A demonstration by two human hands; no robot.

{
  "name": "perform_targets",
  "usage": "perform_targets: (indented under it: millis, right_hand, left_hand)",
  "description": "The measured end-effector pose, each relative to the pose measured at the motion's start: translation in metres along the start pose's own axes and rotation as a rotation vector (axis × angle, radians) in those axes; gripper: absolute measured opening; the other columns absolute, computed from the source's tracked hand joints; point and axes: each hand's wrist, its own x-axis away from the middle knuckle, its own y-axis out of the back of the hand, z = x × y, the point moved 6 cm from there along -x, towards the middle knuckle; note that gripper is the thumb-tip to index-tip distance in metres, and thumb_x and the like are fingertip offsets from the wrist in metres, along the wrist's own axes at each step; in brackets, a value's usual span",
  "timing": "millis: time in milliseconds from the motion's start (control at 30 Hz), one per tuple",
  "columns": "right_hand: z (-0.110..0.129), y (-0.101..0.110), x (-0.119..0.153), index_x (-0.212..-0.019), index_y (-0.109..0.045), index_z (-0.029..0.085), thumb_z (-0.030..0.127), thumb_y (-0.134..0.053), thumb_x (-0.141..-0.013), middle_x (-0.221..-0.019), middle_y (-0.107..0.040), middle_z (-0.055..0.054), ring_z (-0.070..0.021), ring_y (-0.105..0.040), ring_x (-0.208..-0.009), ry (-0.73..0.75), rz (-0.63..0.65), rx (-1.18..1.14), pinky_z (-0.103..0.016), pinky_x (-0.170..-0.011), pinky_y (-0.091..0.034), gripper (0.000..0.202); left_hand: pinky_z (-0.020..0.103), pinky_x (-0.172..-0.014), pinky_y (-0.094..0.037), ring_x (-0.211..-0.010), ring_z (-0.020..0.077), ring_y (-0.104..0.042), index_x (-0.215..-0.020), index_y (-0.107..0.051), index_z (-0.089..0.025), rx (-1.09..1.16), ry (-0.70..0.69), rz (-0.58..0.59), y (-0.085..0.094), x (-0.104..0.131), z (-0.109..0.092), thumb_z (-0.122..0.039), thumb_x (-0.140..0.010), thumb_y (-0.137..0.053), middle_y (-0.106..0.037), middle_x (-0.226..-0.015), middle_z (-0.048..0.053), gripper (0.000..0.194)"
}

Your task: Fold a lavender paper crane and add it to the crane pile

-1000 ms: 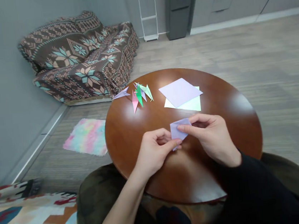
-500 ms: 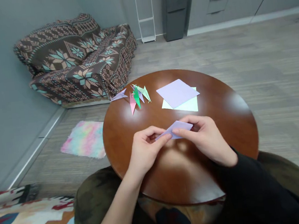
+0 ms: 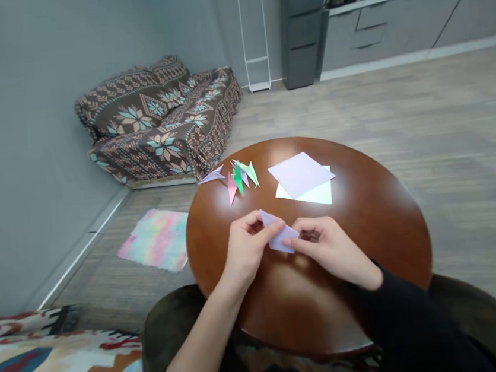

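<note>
A small folded piece of purple paper [image 3: 281, 241] is held above the near half of the round brown table. My left hand [image 3: 248, 247] pinches its upper left part, with the thumb lying across the front. On the right side, my right hand [image 3: 326, 244] grips the lower right part between thumb and fingers. Beyond my hands, a purple sheet [image 3: 301, 174] lies partly over a pale green sheet [image 3: 320, 193]. To the left of these sheets are several folded paper figures, among them a green one [image 3: 238, 179], a pink one [image 3: 232, 188] and a purple one [image 3: 213, 175].
The round table [image 3: 387, 224] stands over my knees. Past it are a sofa [image 3: 160, 124] with a patterned cover, a white rack [image 3: 257, 59], and grey cabinets [image 3: 395, 26]. A pastel rug [image 3: 155, 239] lies on the floor at the left.
The folded purple paper has turned, its long tip now pointing up and left instead of lying sideways. Both hands have shifted their hold on it. The camera view has tilted up and turned slightly left.
</note>
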Motion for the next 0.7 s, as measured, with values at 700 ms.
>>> perform_targets:
  millis: [700]
  right_hand:
    - [-0.011,0.055,-0.115,-0.074,-0.067,0.018,0.046,-0.067,-0.085,-0.073,-0.069,-0.004,-0.0189,-0.059,-0.067,0.154,-0.345,0.011,-0.032,-0.066,-0.046,0.03]
  left_hand:
    - [0.027,-0.061,-0.042,-0.063,0.0147,-0.054,-0.067,-0.077,-0.014,-0.01,-0.105,0.028,-0.016,-0.145,0.004,-0.045,-0.067,-0.083,-0.068,-0.064,0.004,0.032]
